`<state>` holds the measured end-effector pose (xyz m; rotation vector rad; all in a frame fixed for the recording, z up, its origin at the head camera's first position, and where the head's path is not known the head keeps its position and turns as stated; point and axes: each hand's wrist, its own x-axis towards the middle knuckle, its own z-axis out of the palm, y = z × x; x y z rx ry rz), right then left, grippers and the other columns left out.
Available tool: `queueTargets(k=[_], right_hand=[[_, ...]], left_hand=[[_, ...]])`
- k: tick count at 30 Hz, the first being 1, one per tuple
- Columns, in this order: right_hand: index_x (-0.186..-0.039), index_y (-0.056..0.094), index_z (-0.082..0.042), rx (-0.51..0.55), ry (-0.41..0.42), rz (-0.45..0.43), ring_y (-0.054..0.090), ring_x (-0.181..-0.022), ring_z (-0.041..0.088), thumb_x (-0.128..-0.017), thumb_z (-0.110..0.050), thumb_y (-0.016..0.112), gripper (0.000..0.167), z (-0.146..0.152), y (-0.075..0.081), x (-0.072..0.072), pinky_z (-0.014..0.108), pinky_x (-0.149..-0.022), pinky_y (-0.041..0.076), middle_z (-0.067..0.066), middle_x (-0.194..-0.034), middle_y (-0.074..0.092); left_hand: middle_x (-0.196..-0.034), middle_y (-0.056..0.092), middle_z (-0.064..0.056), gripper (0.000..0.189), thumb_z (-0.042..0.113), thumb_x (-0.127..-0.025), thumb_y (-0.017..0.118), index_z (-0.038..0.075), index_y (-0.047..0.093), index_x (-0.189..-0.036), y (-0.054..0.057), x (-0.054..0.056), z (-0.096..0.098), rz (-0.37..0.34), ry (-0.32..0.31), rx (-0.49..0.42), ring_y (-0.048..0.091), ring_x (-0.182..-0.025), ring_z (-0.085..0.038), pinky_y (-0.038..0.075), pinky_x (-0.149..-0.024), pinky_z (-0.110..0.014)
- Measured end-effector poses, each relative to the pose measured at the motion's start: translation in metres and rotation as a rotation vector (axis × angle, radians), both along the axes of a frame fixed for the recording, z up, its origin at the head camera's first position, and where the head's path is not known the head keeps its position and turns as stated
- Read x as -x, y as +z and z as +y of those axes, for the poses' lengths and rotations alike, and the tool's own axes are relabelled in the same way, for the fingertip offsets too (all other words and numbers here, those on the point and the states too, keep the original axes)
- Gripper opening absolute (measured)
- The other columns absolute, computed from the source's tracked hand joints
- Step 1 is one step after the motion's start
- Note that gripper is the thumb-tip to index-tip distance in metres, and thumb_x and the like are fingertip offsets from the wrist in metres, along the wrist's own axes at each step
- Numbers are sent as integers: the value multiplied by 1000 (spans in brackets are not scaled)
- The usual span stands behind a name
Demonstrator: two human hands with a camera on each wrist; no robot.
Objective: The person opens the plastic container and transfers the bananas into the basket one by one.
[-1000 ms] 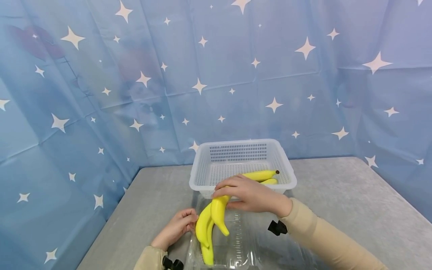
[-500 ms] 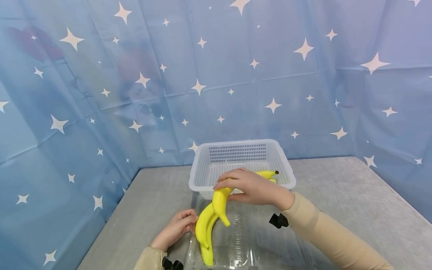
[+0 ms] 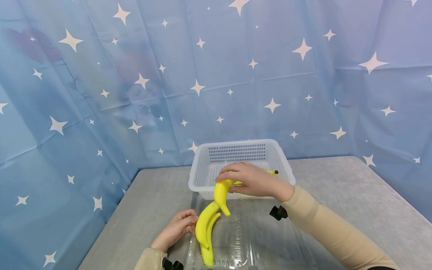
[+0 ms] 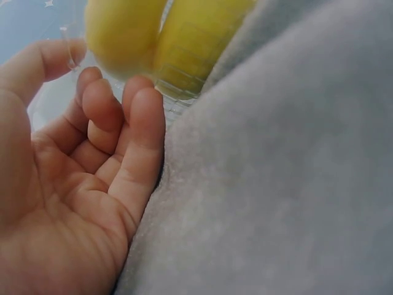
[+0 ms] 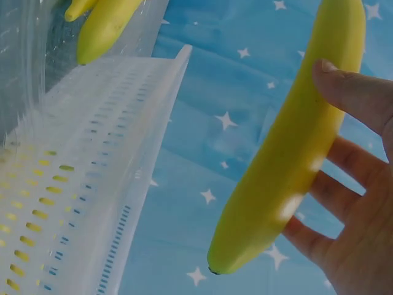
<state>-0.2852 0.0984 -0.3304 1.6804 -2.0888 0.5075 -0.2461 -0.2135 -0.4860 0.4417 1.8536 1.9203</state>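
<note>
Right hand: up it comes! The right hand (image 3: pixel 249 180) has the held banana (image 3: pixel 221 193) in its grip, thumb on one side, fingers on the other.
Held banana: higher than half a second ago and closer to the basket (image 3: pixel 287 163), which sits at 1 o'clock from it; whether it is over the near rim I cannot tell.
Tray bananas: two, at 7 o'clock, lying side by side in the clear container (image 3: pixel 233 232): the outer banana (image 3: pixel 203 227) and the inner banana (image 3: pixel 210 251), whose upper end has just come into view.
Contact: the head view overlaps the held banana with the outer one, but the right wrist view shows them apart.
Left hand: steady at 8 o'clock, the left hand (image 3: pixel 179 227) appears to pinch the container's rim, fingers curled.
Basket load: at least one dark-tipped banana (image 3: pixel 271 172) at 2 o'clock; the right hand hides the rest.
Upshot: the lift looks clean, the pair lies undisturbed, and the container stays put.
</note>
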Motion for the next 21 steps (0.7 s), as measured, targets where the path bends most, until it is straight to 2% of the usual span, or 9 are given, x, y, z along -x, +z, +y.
queueTargets(k=[8,13,21], right_hand=[[-123,62,-17,-20,-40,-16,58,-108,18,-83,-12,78,44,2,3,5,37,-88,47,-2,-117,62],[-123,62,-15,-22,-42,-31,58,-108,18,-82,-8,77,43,4,6,8,35,-89,48,0,-117,62],[-122,63,-11,-17,-37,-27,58,-106,18,-81,-11,79,44,7,10,15,35,-89,48,1,-116,63]], left_hand=[[-78,57,-1,14,13,-98,54,8,56,-85,-1,0,0,5,1,-13,57,-66,-10,53,-65,-27],[-78,56,-1,13,12,-98,53,8,56,-86,0,0,1,-8,13,-7,57,-66,-10,53,-65,-26],[-77,56,-1,12,13,-97,55,8,56,-86,1,0,1,-21,31,-2,56,-66,-10,53,-65,-26]])
